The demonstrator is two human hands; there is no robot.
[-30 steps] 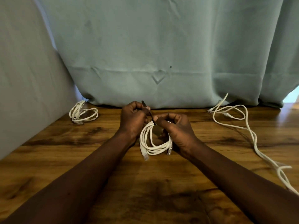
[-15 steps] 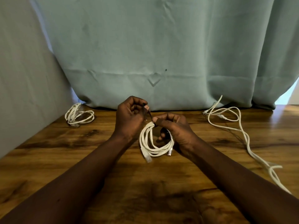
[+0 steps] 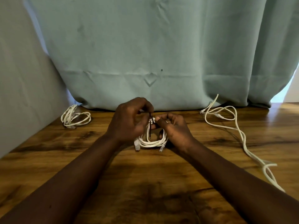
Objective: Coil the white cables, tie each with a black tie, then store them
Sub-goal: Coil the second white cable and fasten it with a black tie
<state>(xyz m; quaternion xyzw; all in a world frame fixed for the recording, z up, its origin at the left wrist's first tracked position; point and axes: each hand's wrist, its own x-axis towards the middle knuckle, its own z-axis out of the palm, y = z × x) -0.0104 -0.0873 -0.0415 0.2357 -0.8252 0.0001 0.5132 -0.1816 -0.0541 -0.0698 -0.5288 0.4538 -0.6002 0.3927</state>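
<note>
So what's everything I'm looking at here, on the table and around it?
coiled cable: one, white, table centre, between the hands
black tie: one, black, upright across the coil's far side
bundled cable: one, white, far left by the wall
loose cable: one, white, uncoiled, trailing along the right side
table: one, brown wood, under everything
curtain: one, pale teal, behind the table
wall: one, grey, left
left hand: one, fingers pinch the tie's upper end
right hand: one, fingers hold the coil's top
</note>
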